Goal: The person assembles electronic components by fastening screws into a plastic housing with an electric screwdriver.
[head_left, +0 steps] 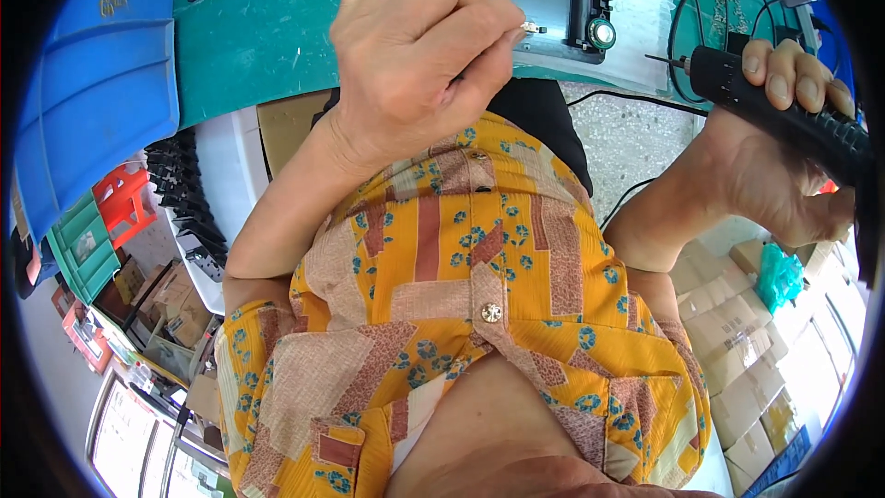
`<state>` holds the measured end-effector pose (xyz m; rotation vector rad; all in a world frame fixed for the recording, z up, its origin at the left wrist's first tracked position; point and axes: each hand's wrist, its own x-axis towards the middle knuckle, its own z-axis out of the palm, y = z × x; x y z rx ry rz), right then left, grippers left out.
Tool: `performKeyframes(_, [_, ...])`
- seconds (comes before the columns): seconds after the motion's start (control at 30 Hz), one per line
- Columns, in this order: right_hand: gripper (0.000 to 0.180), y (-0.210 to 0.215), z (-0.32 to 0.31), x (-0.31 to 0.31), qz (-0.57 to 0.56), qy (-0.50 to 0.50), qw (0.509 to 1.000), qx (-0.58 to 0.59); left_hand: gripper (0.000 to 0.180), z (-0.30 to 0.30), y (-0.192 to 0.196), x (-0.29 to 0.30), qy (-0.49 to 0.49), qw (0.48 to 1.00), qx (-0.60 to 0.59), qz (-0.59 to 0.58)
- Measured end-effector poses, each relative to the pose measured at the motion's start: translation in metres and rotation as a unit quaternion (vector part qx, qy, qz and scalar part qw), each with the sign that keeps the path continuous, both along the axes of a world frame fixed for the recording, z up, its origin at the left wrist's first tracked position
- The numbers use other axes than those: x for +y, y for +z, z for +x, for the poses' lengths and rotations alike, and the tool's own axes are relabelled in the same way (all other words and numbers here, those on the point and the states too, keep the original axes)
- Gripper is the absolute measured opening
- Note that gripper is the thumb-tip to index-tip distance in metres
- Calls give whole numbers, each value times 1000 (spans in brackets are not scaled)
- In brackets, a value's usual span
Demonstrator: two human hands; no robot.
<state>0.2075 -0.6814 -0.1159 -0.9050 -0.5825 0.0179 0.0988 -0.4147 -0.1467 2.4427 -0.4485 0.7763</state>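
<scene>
My right hand had its fingers wrapped around the black power screwdriver by the table's near edge, rightward; stiff, probably fairly heavy, it seemed best gripped mid-barrel. My left hand was curled nearly closed, holding I couldn't tell what, if anything.

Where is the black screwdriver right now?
In the head view, the black screwdriver is at the upper right, gripped in the person's right hand and pointing left, with a small round part to its left.
</scene>
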Motion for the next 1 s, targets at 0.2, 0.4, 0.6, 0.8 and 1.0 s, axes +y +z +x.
performKeyframes(0.2, [81,2,-4,8,0,-5,995,-100,23,10,-12,-15,-21,996,-70,-43])
performKeyframes(0.4, [76,1,-7,26,39,7,997,-70,22,8,-21,-18,-13,994,-60,-87])
performKeyframes(0.6, [74,32,21,49,59,47,995,-65,25,9,-26,-18,-9,991,-44,-125])
performKeyframes(0.8, [71,41,60,65,107,64,992,-10,29,11,-25,-15,18,985,-39,-165])
performKeyframes(1.0, [72,26,77,95,88,67,994,0,29,11,-27,-12,32,980,-33,-194])
